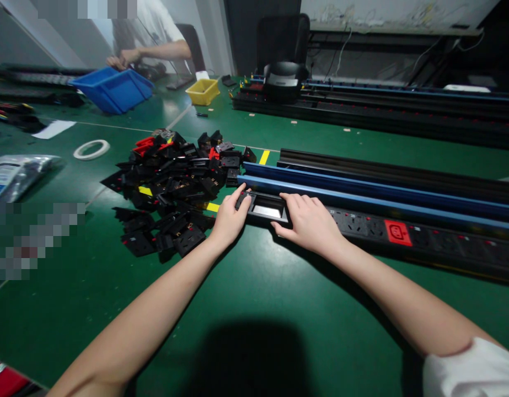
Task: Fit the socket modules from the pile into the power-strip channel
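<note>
A long black strip of sockets (355, 225) with one red socket (398, 232) lies across the green table. Near its left end is a black frame (269, 210) with a rectangular opening. My left hand (231, 216) grips the strip's left end, thumb on top and fingers at the far edge. My right hand (310, 220) is closed around the strip just right of the opening, thumb at the near edge and fingers over the top. Behind the strip, blue-edged rails (362, 201) run parallel to it.
Black and red socket modules (175, 176) lie heaped at the left. Farther back are a white tape ring (91, 149), a blue bin (113, 91) under another person's hands, a yellow bin (202, 92) and long black strips (341, 113). A plastic bag (20, 173) lies far left.
</note>
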Motion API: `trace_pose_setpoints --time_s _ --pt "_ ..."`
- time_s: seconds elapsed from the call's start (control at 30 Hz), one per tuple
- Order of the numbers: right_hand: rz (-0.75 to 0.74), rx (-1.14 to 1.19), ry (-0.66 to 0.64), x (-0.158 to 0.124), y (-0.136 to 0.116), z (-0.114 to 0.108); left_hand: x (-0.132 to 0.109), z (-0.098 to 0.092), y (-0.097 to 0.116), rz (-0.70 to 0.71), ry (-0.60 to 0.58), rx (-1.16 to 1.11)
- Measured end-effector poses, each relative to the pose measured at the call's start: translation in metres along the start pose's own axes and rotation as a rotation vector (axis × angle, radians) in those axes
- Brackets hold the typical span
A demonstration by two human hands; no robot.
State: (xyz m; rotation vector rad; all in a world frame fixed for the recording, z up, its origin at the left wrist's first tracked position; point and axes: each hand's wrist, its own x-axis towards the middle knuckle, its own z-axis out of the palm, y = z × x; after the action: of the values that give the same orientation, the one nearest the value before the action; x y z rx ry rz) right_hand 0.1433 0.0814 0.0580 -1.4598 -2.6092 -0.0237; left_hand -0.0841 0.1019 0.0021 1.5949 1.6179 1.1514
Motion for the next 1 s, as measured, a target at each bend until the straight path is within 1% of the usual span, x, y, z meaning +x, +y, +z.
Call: trace_pose_setpoints --time_s 0.27,0.43,0.57,0.7,0.8,0.9,1.0 --pt "0.001 -0.012 0.004 0.001 0.000 0.000 -0.001 -0.001 0.000 0.010 -0.033 -0.025" --pt "0.001 -0.011 0.007 0.001 0.000 0.001 -0.003 -0.003 0.006 0.020 -0.041 0.018" --pt "-0.001 -0.003 0.010 0.001 0.000 0.000 -0.005 -0.004 0.012 0.057 -0.080 0.095" --pt "0.001 0.000 0.012 0.001 0.000 0.000 -0.008 -0.002 0.014 0.071 -0.106 0.125" --pt "-0.003 0.004 0.013 0.000 0.000 0.000 -0.011 0.001 0.014 0.098 -0.068 0.177" --pt "-0.004 0.004 0.012 0.000 0.000 0.000 -0.014 0.002 0.014 0.061 0.017 0.219" --pt "-0.003 0.006 0.010 0.000 0.000 -0.001 -0.013 0.002 0.012 0.019 0.015 0.161"
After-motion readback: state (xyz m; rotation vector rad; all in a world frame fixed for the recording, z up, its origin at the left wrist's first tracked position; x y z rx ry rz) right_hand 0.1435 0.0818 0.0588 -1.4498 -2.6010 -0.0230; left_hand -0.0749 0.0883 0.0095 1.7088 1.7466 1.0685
